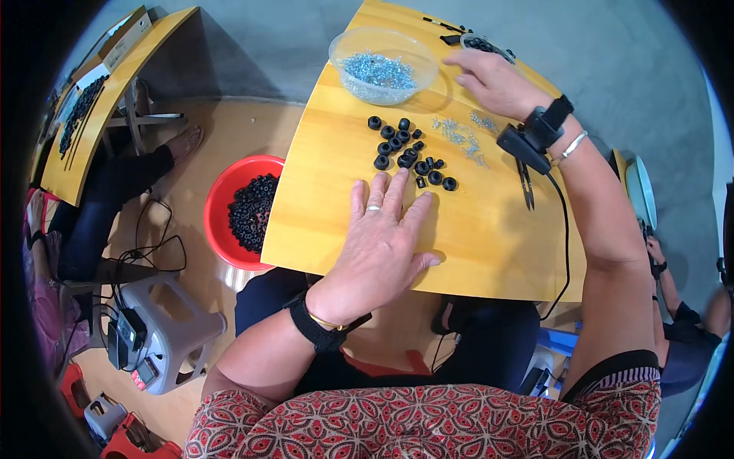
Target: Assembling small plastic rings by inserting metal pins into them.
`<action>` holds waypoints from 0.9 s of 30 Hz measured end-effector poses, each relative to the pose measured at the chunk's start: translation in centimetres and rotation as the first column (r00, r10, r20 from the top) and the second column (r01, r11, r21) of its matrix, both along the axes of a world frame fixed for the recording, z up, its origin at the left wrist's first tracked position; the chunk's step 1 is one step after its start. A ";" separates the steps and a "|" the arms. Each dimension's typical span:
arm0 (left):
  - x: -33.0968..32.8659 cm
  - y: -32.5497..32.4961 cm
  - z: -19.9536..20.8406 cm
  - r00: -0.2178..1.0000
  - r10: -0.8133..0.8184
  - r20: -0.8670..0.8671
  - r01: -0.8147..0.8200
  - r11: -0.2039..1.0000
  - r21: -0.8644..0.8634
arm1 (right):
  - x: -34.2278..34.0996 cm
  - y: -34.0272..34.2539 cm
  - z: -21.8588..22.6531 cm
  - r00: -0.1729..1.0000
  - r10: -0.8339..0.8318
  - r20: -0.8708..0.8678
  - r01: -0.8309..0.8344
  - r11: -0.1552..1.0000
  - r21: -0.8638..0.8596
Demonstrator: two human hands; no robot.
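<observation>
Both hands on the wooden bench [474,237], among black rubber rings and small screws.

Left hand [382,233] lies flat, palm down, grip released, fingertips just short of the cluster of black rubber rings [405,149] at bench centre. Right hand [493,80] rests at the far edge, fingers curled loosely over the bench, grasping nothing visible, near the loose screws [459,138]. A clear plastic bowl of screws [382,65] stands just left of it. A red basin of rings [245,210] sits below the bench's left edge.
</observation>
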State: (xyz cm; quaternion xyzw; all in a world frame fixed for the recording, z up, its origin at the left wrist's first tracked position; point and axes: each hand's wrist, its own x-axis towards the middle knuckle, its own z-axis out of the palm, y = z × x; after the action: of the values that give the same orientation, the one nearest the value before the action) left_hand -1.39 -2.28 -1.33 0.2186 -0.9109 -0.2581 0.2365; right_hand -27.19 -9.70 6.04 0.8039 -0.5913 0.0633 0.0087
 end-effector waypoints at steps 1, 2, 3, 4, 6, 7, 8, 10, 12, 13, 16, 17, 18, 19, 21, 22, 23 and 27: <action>0.0 0.0 -0.1 1.000 0.003 0.003 -0.003 1.000 -0.015 | 1.6 -0.3 -0.2 0.992 0.106 0.064 -0.097 0.987 -0.126; 0.0 0.1 -0.1 1.000 0.007 0.004 -0.007 1.000 -0.028 | 2.5 -0.6 -0.6 0.985 0.154 0.075 -0.141 0.977 -0.158; 0.0 0.0 0.0 1.000 0.007 0.003 -0.007 0.999 -0.040 | 3.4 -1.0 -0.8 0.976 0.202 0.083 -0.183 0.964 -0.193; 0.0 0.0 -0.1 1.000 0.007 0.005 -0.007 0.999 -0.045 | 4.1 -1.2 -1.5 0.981 0.188 0.056 -0.179 0.976 -0.127; -0.1 0.0 -0.2 1.000 0.003 0.000 -0.003 0.999 -0.048 | 4.9 -1.0 -1.9 0.994 0.013 -0.108 -0.010 0.999 0.034; -0.1 0.0 -0.2 1.000 -0.002 -0.007 0.002 0.999 -0.047 | 4.7 -1.0 -1.8 0.994 0.012 -0.107 -0.008 0.999 0.036; -0.1 0.0 -0.2 1.000 -0.008 -0.014 0.007 0.999 -0.045 | 4.1 -1.1 -1.7 0.994 0.010 -0.106 -0.006 0.999 0.038; -0.1 0.0 -0.2 1.000 0.001 -0.001 -0.001 0.999 -0.053 | 3.3 -1.1 -1.6 0.995 -0.021 -0.098 0.026 0.998 0.054; 0.0 0.0 -0.4 1.000 0.008 0.011 -0.007 0.998 -0.059 | 2.9 -1.0 -1.5 0.993 -0.079 -0.084 0.085 0.993 0.081; 0.0 0.0 -0.4 1.000 0.011 0.012 -0.011 0.998 -0.061 | 2.6 -0.9 -1.4 0.990 -0.088 -0.106 0.096 0.992 0.078; -0.1 0.1 -0.4 1.000 0.013 0.013 -0.012 0.998 -0.061 | 1.5 -0.5 -1.4 0.991 -0.046 -0.122 0.042 0.999 -0.028; -0.2 0.1 -0.3 1.000 0.011 0.013 -0.011 0.998 -0.060 | 1.1 -0.4 -1.6 0.995 0.018 -0.101 -0.031 0.991 -0.128; -0.3 0.0 -0.3 1.000 0.010 0.016 -0.009 0.998 -0.066 | 0.4 0.1 -1.6 0.997 0.026 -0.075 -0.038 0.986 -0.164; -0.3 0.0 -0.3 1.000 0.006 0.020 -0.005 0.997 -0.071 | 0.2 0.6 -1.4 0.998 0.035 -0.050 -0.044 0.979 -0.199; -0.3 0.0 -0.3 1.000 0.010 -0.007 -0.010 0.998 -0.062 | -0.7 2.3 -0.3 0.996 -0.060 0.068 0.067 0.992 -0.104; -0.3 -0.1 -0.5 0.999 0.023 -0.033 -0.024 0.998 -0.051 | -1.1 3.1 -0.1 0.982 -0.110 0.152 0.118 0.992 -0.043; -0.3 -0.2 -0.6 0.998 0.036 -0.058 -0.038 0.999 -0.038 | -1.4 4.0 0.2 0.959 -0.166 0.231 0.167 0.986 0.018; 0.1 -0.7 -0.4 0.988 0.082 -0.132 -0.083 0.997 -0.004 | -2.4 8.8 0.3 0.741 -0.427 0.518 0.326 0.904 0.278</action>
State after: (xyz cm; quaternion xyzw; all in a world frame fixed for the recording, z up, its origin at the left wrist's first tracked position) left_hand -1.27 -2.95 -1.72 0.2372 -0.8847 -0.2575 0.3077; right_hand -29.59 -0.93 6.33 0.6092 -0.7202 0.2460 -0.2229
